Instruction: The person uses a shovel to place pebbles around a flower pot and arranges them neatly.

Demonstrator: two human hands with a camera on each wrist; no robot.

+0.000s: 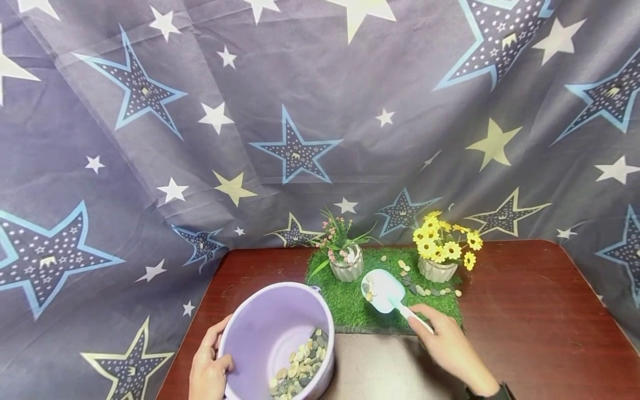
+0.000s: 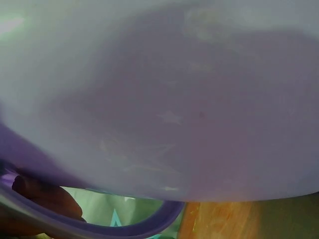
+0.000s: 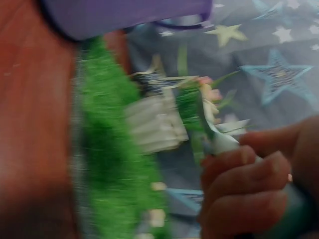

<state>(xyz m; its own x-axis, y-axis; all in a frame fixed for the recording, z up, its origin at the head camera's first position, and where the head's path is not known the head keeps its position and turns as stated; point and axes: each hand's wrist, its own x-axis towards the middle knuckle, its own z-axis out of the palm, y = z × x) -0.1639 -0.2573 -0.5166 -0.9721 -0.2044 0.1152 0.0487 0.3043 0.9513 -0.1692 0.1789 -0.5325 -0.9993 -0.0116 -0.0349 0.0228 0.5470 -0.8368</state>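
My left hand (image 1: pixel 210 361) grips the rim of a lilac bucket (image 1: pixel 260 328), thumb over the edge. The bucket tilts toward the right, with grey and tan pebbles (image 1: pixel 300 361) gathered along its lower right side. In the left wrist view the bucket wall (image 2: pixel 199 114) fills most of the picture, and fingers (image 2: pixel 47 199) show behind its handle. My right hand (image 1: pixel 445 339) holds a pale blue scoop (image 1: pixel 390 297) by its white handle, over the artificial turf mat (image 1: pixel 345 311). Several pebbles (image 1: pixel 369 290) lie near the scoop's front edge. The right wrist view is blurred; curled fingers (image 3: pixel 244 174) wrap the handle.
At the back of the mat stand a white pot (image 1: pixel 347 270) with pink flowers and another pot (image 1: pixel 437 271) with yellow flowers. A curving line of pebbles (image 1: pixel 425 291) lies between and before them. The reddish-brown table (image 1: pixel 540 311) backs onto a star-patterned curtain (image 1: pixel 310 72).
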